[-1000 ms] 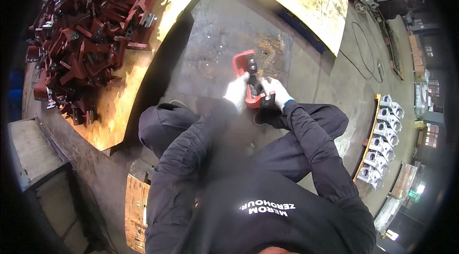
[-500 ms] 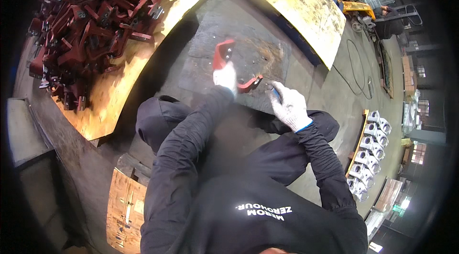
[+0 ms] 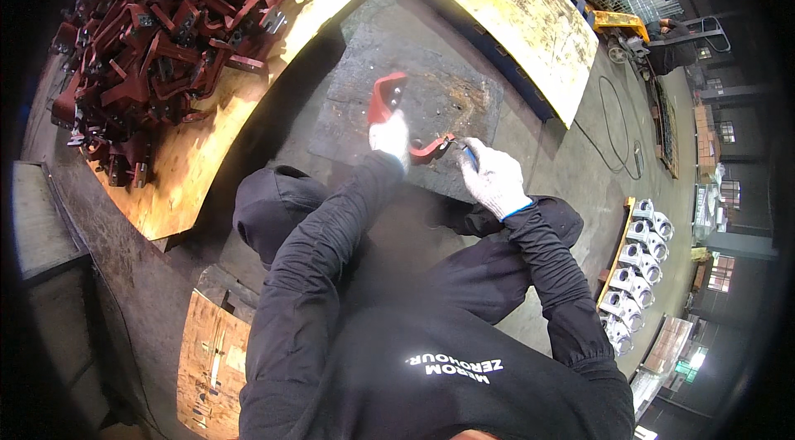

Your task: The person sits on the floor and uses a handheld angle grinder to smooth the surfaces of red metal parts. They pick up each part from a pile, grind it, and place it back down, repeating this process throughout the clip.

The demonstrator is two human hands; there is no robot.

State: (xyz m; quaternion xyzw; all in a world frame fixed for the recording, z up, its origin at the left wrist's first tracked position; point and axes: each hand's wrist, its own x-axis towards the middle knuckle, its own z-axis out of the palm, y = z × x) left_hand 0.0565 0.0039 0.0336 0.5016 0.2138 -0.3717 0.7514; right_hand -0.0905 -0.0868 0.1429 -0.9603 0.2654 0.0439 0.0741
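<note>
My left hand (image 3: 389, 138), in a white knit glove, is closed on a red metal bracket (image 3: 384, 97) with bright holes or studs in its upper plate. A curved red arm (image 3: 429, 152) shows on the other side of that hand; the glove hides whether the two are one piece. My right hand (image 3: 495, 180), gloved likewise, grips a small hand tool with a blue handle (image 3: 472, 157). The tool's dark front end reaches the curved arm's right end; its exact kind is too small to tell. Beneath both hands lies a dark, scuffed board (image 3: 352, 75).
Red brackets (image 3: 166, 42) are heaped on a plywood sheet (image 3: 195, 191) at left. At the far right stands a plywood-topped platform (image 3: 513, 5), with a yellow pallet jack (image 3: 621, 23) and a person (image 3: 669, 46) beyond. Silvery castings (image 3: 633, 274) line a wooden pallet at right.
My right hand has shifted slightly left, bringing the tool's end up to the curved red arm. My left hand keeps its hold on the bracket, nearly unmoved.
</note>
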